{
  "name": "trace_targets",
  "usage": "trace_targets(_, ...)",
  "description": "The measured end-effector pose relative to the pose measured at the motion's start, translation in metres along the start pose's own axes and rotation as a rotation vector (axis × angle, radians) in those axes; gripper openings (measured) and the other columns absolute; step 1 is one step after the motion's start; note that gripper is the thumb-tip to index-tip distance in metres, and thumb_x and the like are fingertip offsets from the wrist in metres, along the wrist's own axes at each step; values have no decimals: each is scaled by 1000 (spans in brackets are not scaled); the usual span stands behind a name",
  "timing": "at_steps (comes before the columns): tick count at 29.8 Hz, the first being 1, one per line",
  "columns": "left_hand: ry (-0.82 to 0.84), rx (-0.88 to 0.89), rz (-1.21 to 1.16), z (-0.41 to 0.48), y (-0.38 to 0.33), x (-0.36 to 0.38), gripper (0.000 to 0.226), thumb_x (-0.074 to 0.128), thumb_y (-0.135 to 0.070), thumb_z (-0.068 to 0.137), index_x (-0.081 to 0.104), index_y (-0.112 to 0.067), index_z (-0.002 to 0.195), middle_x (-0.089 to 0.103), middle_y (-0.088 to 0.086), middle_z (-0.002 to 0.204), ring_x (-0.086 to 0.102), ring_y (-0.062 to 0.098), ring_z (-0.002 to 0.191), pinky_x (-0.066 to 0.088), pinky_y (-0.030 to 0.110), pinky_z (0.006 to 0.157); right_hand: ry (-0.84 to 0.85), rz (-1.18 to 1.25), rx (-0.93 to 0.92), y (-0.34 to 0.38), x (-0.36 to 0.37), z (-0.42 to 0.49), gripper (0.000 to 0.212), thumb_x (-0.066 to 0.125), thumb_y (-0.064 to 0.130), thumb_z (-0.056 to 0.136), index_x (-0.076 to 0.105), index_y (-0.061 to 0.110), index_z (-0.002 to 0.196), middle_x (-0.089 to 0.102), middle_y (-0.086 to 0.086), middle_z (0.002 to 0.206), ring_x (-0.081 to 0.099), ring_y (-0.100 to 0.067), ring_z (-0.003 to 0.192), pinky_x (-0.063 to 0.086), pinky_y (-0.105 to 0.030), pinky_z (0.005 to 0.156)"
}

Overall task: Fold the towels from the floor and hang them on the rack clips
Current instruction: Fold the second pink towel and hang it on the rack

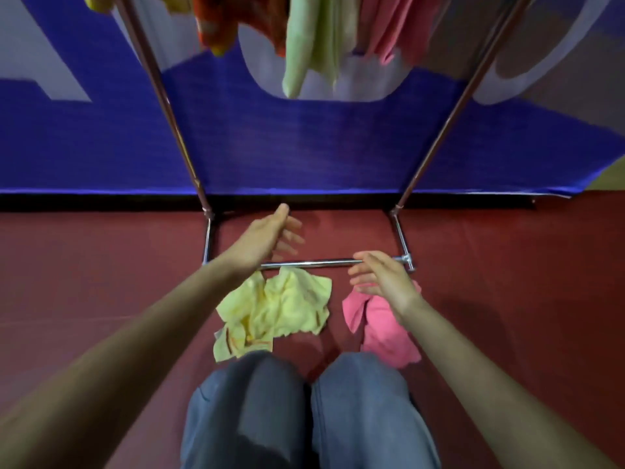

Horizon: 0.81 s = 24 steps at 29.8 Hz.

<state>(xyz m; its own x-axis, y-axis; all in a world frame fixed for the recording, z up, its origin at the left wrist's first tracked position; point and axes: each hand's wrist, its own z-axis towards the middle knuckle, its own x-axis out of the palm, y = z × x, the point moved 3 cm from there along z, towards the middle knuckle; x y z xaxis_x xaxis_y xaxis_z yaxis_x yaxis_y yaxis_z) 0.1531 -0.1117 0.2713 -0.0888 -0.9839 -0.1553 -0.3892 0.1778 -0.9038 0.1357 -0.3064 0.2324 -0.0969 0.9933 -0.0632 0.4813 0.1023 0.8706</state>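
1. Step in hand, as judged: reaching down for a crumpled towel on the floor (101, 265).
2. Left hand (267, 236) open, fingers spread and blurred, holding nothing — above the rack's bottom bar (311, 264).
3. Right hand (382, 277) open too, fingers loosely curled, empty, over the pink towel (382, 328) but not clearly touching it.
4. Best done by pinching one corner with each hand, lifting clear of the bar, shaking flat before folding.
5. Yellow towel (274, 309) — bunched, creased, with an orange-striped hem, lying just on the near side of the bar, in front of the knees (304, 401).
6. Pink towel rumpled beside it, toward the bar's right end.
7. Overhead, green (304, 45), pink and orange towels already hanging; clips not visible.
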Motion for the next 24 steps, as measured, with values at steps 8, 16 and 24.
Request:
trace_targets(8,23,-308,-4,47,141,-3,49,20,-45,95,56,-12,98,63,2,82,58,18,74,44,27,71,-179,-99,229,-105,-25,81,10,44,7,92,53,7,96,57,-3,59,51,2,33,41,-10,39)
trace_targets(16,91,-426,-35,93,215,36,47,20,-46,95,58,-18,89,64,2,83,60,17,74,45,28,74,-291,-162,458,-202,-63,131,23,41,2,91,53,9,73,45,-11,61,50,-3,34,39,-13,36)
trace_targets(24,126,-459,-134,127,249,73,48,20,-45,95,56,-14,89,61,3,77,55,18,66,42,26,64,-114,-220,570,-262,-35,171,12,46,19,90,58,23,92,53,2,77,47,-15,73,36,-22,58)
